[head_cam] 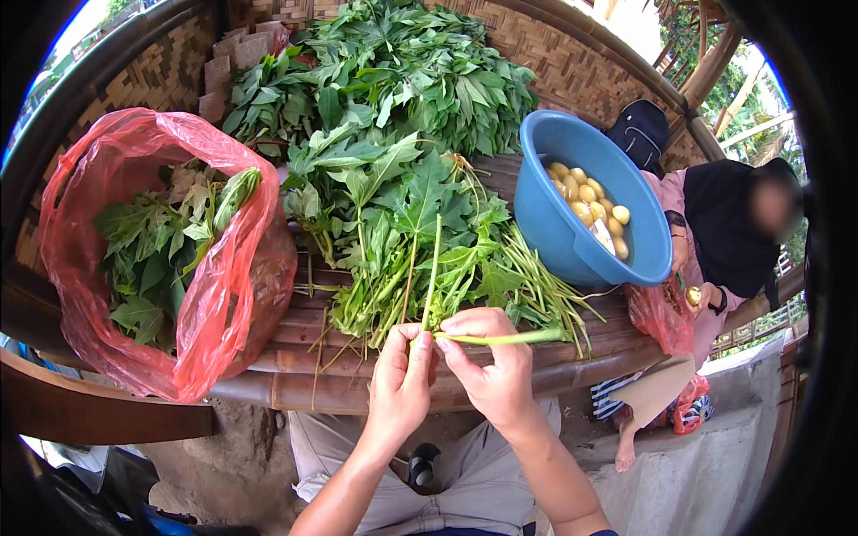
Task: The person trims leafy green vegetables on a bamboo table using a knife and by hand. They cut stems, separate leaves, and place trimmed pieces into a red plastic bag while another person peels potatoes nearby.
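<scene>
My left hand (404,375) pinches a green papaya leaf stalk (434,271) that points up and away from me. Close beside it, my right hand (493,368) grips a second pale green stalk (529,337) between thumb and forefinger, its thick end pointing right. The fingertips of both hands nearly meet, and small leafy bits show between them. Just beyond lie lobed green leaves (425,194) and a bunch of thin green stems (536,281) on the bamboo table (570,368). To the left, an open red plastic bag (268,268) holds more leaves.
A large leafy heap (429,74) rests at the back. On the right, a blue basin (570,234) holds peeled potatoes (590,201) in water. A person (724,228) sits beyond it with a small red bag (663,318). Woven bamboo walls (563,80) and a dark backpack (639,134) stand behind.
</scene>
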Motion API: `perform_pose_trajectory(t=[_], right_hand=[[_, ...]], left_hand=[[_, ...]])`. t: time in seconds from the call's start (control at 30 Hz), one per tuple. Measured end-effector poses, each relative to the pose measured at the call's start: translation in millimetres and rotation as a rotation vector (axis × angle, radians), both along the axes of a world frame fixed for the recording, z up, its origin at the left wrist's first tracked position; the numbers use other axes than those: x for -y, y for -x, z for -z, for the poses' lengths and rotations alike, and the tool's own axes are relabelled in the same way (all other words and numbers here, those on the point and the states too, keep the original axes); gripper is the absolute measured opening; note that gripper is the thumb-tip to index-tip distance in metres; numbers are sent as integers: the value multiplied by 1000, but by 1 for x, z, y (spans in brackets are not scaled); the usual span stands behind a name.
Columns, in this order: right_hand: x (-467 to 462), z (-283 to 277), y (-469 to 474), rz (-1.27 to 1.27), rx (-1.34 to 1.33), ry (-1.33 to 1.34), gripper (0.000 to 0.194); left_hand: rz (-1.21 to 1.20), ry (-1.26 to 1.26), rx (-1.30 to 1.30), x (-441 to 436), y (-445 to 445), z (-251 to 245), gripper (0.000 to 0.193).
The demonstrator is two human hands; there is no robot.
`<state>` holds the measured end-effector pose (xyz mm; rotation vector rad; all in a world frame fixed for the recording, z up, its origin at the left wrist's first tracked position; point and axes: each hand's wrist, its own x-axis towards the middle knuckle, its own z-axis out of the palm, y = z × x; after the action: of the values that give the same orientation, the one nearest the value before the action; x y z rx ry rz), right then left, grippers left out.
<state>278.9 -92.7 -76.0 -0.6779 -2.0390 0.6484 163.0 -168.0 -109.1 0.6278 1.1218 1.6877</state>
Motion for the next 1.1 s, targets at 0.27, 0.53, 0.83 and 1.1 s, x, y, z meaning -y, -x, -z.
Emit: perform_pose_trajectory(t=[0.27,0.53,0.83,1.1], right_hand=[[-16,13,-2,23,44,-458,23],[-27,14,-13,-50,17,-353,16],[-32,26,-33,44,-339,159,18],[-35,39,-39,-92,-502,515,11]], left_hand=[[-23,24,133,-30,-3,-6,20],[-103,61,381,-51,-24,-7,21],[-21,-77,20,-68,-18,-11,24],[-116,-77,-143,-77,-12,3,20]])
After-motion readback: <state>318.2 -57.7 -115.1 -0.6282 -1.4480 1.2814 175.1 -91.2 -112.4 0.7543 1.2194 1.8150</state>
